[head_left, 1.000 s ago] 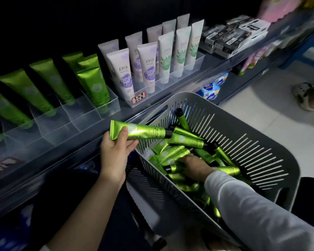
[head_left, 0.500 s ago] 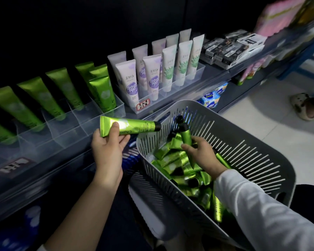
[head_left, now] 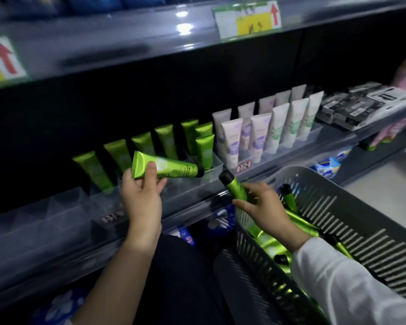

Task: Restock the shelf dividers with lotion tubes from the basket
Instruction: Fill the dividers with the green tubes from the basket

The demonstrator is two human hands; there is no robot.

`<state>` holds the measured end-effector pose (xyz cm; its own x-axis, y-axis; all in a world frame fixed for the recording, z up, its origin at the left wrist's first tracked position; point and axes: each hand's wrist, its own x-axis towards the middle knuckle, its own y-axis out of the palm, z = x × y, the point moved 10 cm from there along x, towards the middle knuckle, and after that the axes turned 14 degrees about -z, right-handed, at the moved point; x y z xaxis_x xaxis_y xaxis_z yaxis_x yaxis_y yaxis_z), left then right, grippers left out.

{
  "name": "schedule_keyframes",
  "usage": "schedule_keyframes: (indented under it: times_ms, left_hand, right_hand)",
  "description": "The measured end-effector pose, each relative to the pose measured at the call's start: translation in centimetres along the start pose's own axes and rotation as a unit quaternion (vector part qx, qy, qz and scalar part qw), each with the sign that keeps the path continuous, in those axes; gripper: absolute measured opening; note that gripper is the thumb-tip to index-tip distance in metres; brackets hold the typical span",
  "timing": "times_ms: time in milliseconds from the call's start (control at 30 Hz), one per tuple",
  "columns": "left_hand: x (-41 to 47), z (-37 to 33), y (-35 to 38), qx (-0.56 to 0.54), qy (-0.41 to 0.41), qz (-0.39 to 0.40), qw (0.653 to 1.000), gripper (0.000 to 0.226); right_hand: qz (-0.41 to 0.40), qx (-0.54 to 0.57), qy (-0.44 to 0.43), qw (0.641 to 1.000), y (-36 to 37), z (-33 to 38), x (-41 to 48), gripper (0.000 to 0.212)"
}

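Note:
My left hand [head_left: 142, 195] holds a green lotion tube [head_left: 171, 168] crosswise, black cap to the right, just in front of the clear shelf dividers [head_left: 188, 186]. My right hand [head_left: 265, 211] grips a second green tube [head_left: 234, 186], cap up and tilted left, above the grey slotted basket's [head_left: 352, 207] left rim. More green tubes [head_left: 300, 221] lie piled inside the basket. Several green tubes [head_left: 167, 140] stand upright at the back of the dividers.
White and purple tubes [head_left: 256, 134] fill the tray to the right of the green ones, then boxed goods [head_left: 361, 104]. An upper shelf edge with yellow price tags [head_left: 249, 19] hangs overhead. Blue packs [head_left: 326, 166] sit on the lower shelf. Pale floor lies at right.
Both hands have risen toward the shelf. My right hand has lifted a tube out of the basket. The view has tilted up, bringing the upper shelf into sight.

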<state>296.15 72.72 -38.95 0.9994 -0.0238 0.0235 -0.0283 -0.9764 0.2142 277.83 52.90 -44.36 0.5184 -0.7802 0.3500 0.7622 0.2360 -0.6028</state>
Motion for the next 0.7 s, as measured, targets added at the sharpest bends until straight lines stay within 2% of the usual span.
schedule_keyframes:
  times_ms: [200, 267, 433, 633, 700]
  left_hand:
    - [4.3, -3.9, -0.3, 0.103, 0.117, 0.002, 0.988, 0.007]
    - [5.1, -3.8, 1.1, 0.152, 0.140, 0.028, 0.978, 0.002]
    - [5.1, -2.2, 5.7, 0.246, 0.164, 0.096, 0.951, 0.009]
    - [5.6, 0.3, 9.1, 0.355, 0.170, 0.136, 0.909, 0.047]
    - [5.7, 0.8, 9.7, 0.385, 0.170, 0.142, 0.896, 0.053]
  right_hand:
    - [0.062, -0.076, -0.058, 0.994, 2.8, 0.7, 0.5, 0.035]
    - [0.051, -0.079, -0.050, 0.994, 2.7, 0.7, 0.6, 0.032]
    - [0.055, -0.077, -0.047, 0.994, 2.7, 0.3, 0.9, 0.035]
    - [0.068, -0.080, -0.059, 0.993, 2.7, 0.1, 0.7, 0.035]
    - [0.067, -0.080, -0.059, 0.993, 2.7, 0.1, 0.6, 0.038]
